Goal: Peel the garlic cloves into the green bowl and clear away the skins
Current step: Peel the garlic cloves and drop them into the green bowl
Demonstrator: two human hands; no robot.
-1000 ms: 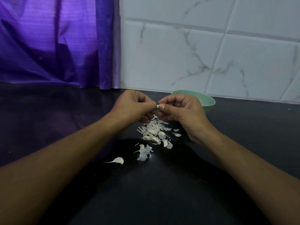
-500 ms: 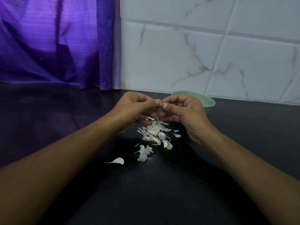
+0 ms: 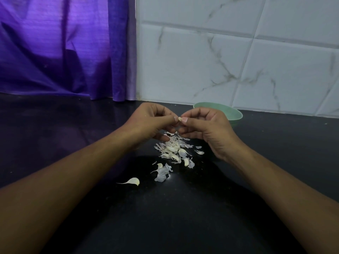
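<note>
My left hand (image 3: 152, 121) and my right hand (image 3: 207, 129) meet above the black counter, both pinching one small garlic clove (image 3: 180, 118) between thumbs and fingertips. Right below them lies a heap of pale garlic skins and cloves (image 3: 174, 149). A single unpeeled clove (image 3: 134, 181) with a thin tail lies apart, nearer to me on the left. The green bowl (image 3: 233, 114) stands behind my right hand near the wall; its inside is hidden.
The black counter (image 3: 174, 217) stretches wide in front of me. A purple curtain (image 3: 64, 48) hangs at the back left. White marbled wall tiles (image 3: 238, 61) rise behind the bowl.
Both hands stay together over the heap. The thumbs have shifted slightly on the clove, which shows between the fingertips again.
</note>
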